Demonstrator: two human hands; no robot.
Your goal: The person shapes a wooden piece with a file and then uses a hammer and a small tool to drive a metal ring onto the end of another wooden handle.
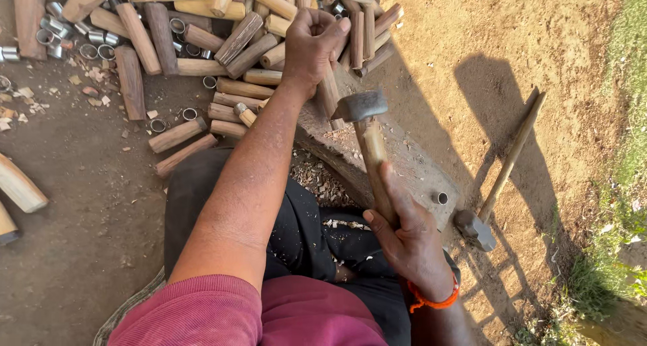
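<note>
At centre frame, seen from the head camera, the left hand (313, 46) is closed in a fist around a wooden peg (328, 93), holding it upright with its lower end on a rough wooden block (404, 161) that lies on the ground in front of the seated person. The right hand (411, 241), wearing an orange thread at the wrist, is clamped on the wooden handle of a hammer (364, 127); the grey metal head sits just beside the peg, at about the level of its lower half, and whether it touches the peg cannot be told. Behind the left hand lies a pile of wooden pegs (202, 43), with short metal rings (74, 39) scattered among them and to their left on the bare soil. Wood shavings (317, 181) cover the ground between the block and the person's dark trousers. To the right of the block, a second hammer (502, 174) with a long thin handle rests on the dirt, its head near the block's end. 1 metal ring (441, 198) sits on the block.
</note>
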